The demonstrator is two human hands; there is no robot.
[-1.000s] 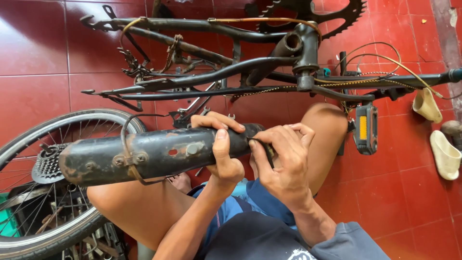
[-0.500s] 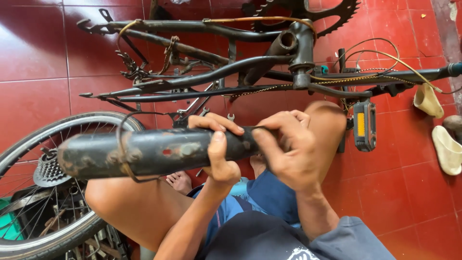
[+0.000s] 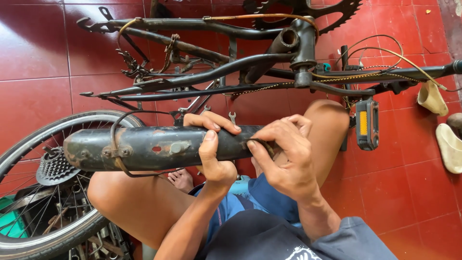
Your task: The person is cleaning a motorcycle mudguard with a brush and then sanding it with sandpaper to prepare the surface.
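I see the mudguard (image 3: 154,147) lying crosswise over both knees, centre of view. My left hand (image 3: 214,149) wraps its middle; my right hand (image 3: 284,154) sits just beside, at its 3 o'clock end. The bicycle frame (image 3: 216,77) lies on the floor (image 3: 38,53) at 12 o'clock. A wheel (image 3: 43,192) rests at 8 o'clock, a pedal (image 3: 366,124) at 3 o'clock, sandals (image 3: 450,144) beyond it.

No pkgs, labels, signs, screens.
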